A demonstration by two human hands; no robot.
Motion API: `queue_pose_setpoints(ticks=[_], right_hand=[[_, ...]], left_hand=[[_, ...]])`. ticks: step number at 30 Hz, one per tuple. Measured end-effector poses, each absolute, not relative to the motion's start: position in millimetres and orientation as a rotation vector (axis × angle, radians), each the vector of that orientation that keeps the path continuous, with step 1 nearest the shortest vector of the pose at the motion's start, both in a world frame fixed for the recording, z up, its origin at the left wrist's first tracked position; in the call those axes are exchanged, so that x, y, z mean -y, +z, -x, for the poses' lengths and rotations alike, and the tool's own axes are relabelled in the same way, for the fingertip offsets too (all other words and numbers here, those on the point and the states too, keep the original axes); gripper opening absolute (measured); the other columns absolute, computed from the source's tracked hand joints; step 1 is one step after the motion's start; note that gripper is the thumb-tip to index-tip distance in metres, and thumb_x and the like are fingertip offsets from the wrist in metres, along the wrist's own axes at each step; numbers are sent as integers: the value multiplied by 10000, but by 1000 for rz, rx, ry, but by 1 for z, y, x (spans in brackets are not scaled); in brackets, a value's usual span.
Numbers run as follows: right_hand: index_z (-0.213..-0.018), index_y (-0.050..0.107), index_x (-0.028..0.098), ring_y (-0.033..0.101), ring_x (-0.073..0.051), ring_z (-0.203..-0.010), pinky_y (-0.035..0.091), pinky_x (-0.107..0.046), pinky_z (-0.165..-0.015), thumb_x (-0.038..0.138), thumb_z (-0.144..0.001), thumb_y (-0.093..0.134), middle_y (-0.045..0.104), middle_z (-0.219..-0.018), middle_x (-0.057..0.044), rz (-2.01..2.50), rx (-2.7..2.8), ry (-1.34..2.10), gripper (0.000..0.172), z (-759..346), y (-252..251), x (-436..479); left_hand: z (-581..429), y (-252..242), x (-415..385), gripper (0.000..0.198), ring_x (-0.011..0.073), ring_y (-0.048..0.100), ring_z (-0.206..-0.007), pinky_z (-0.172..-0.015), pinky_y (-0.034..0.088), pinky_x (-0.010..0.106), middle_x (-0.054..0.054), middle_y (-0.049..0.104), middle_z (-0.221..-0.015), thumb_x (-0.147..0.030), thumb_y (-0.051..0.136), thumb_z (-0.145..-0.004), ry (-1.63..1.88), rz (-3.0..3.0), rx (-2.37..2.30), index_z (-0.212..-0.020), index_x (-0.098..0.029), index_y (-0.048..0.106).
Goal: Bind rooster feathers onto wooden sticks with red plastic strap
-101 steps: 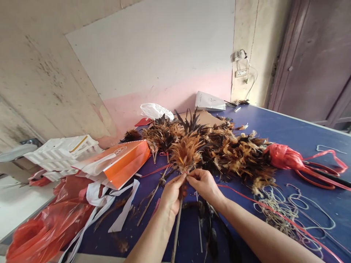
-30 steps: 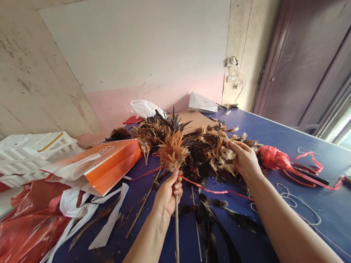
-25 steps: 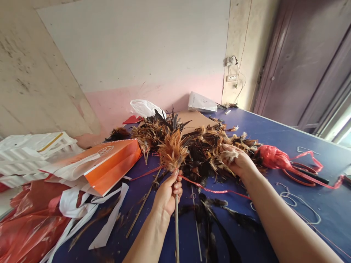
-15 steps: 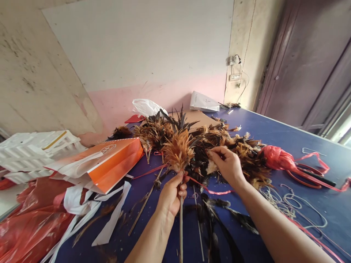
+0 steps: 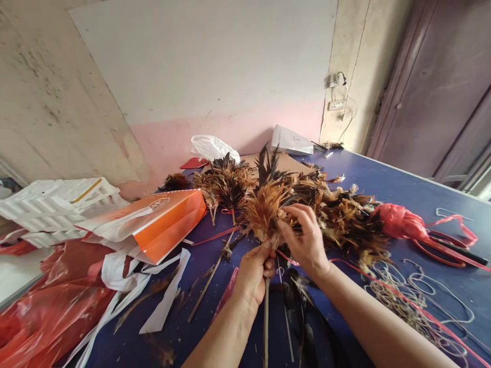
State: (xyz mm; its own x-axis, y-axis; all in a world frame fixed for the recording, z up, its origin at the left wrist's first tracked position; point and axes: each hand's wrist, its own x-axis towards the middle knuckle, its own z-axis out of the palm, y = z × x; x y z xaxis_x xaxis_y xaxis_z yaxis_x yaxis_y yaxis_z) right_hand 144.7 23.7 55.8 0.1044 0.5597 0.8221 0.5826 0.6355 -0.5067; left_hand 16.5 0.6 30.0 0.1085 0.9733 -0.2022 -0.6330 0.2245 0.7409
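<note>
A bundle of brown feathers (image 5: 263, 204) with black plumes on top stands upright on a thin stick (image 5: 266, 322). My left hand (image 5: 255, 271) is closed round the stick just under the feathers. My right hand (image 5: 305, 237) touches the lower right side of the bundle, its fingers bent; what its fingertips hold, if anything, is hidden among the feathers. Pink ribbon (image 5: 286, 257) runs beside the hands. Behind them lie a feather bunch tied with pink ribbon (image 5: 226, 181) and a heap of loose brown and black feathers (image 5: 341, 214).
On the left are an orange and white paper bag (image 5: 169, 225), red plastic (image 5: 57, 306) and white trays (image 5: 57, 204). At right lie a red ribbon roll (image 5: 399, 221), scissors (image 5: 456, 250) and tangled string (image 5: 418, 296). Long black feathers and another stick lie on the blue table (image 5: 126, 347).
My right hand has moved left and down from the feather heap to the bundle. My left hand still grips the stick. The view has shifted slightly.
</note>
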Motion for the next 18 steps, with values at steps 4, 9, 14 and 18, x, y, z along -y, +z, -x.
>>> queue_pose_setpoints(ticks=[4, 9, 14, 18], right_hand=[[-776, 591, 183, 535, -159, -704, 436, -281, -686, 365, -836, 501, 581, -743, -30, 1116, 1412, 199, 212, -156, 53, -22], [-666, 622, 171, 546, -155, -655, 422, -251, -612, 420, -770, 565, 611, -672, -20, 1143, 1583, 638, 275, -145, 40, -24], [-725, 623, 171, 539, -132, -595, 421, -231, -562, 404, -706, 631, 617, -635, -5, 1039, 1373, 1072, 234, -125, 35, -20], [-697, 601, 172, 526, -125, -546, 433, -244, -561, 396, -658, 680, 595, -582, 6, 873, 1149, 1339, 241, -126, 43, -17]], left_hand=[[-8, 32, -7, 265, -7, 340, -382, -332, 197, 97, -23, 514, -536, -218, 789, -558, 1309, -464, -713, -654, -95, 576], [-6, 35, -8, 221, -9, 333, -387, -331, 211, 96, -22, 505, -544, -194, 769, -579, 1347, -448, -725, -660, -81, 597], [-11, 34, -5, 244, -8, 337, -387, -329, 207, 98, -22, 512, -546, -223, 789, -548, 1326, -518, -728, -647, -82, 617], [-11, 34, -5, 246, 4, 383, -403, -330, 227, 94, 7, 562, -566, -225, 791, -547, 1314, -517, -757, -678, -81, 642]])
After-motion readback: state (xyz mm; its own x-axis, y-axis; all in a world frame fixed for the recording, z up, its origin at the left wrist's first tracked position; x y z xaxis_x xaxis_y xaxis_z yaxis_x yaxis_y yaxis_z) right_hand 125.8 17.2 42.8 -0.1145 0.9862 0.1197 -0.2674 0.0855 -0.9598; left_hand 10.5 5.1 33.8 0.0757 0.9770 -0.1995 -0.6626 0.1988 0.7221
